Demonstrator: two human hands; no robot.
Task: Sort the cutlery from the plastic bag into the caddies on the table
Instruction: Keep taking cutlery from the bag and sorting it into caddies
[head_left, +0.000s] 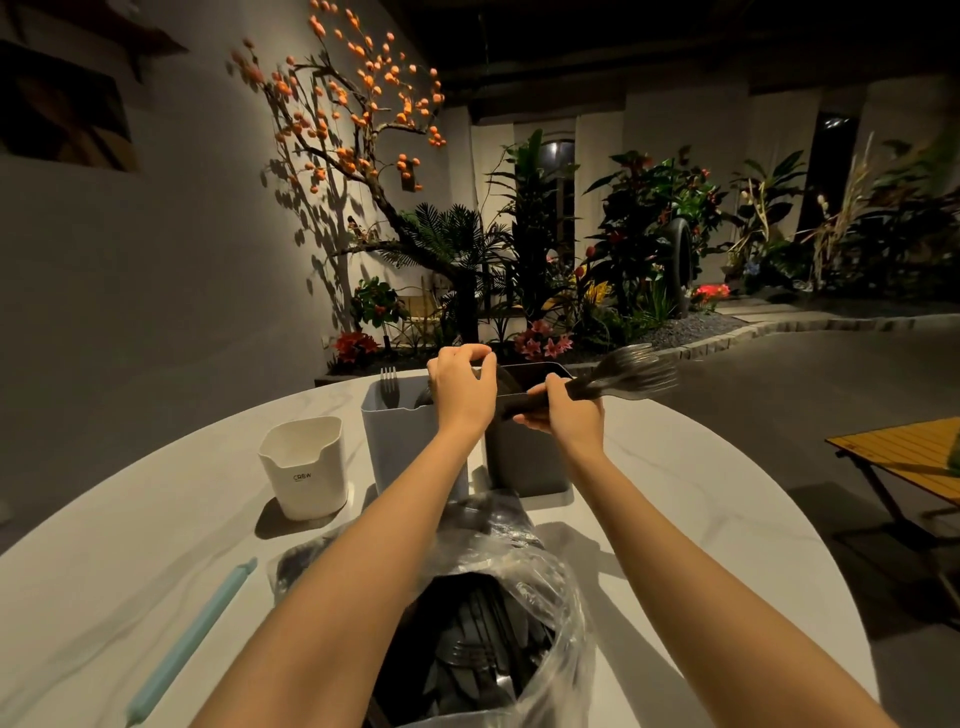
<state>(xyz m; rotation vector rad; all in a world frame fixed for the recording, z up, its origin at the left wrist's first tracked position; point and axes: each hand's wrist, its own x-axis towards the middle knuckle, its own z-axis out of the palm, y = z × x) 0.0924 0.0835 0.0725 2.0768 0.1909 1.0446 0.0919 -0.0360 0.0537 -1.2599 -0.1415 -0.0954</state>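
Observation:
My right hand (566, 415) grips a bundle of black plastic forks (631, 376) by the handles, tines pointing right, above the dark grey caddy (530, 467). My left hand (462, 387) hovers with curled fingers over the gap between the dark caddy and the light grey caddy (395, 441); whether it pinches anything is unclear. One fork (388, 387) stands in the light grey caddy. A white caddy (306, 467) sits to the left. The clear plastic bag (498, 623) of black cutlery lies open near me, between my forearms.
A pale blue bag clip (192, 639) lies on the white marble table (675, 519) at the left. A wooden folding table (904, 457) stands to the right. Plants and an orange-fruited tree fill the background beyond the table's far edge.

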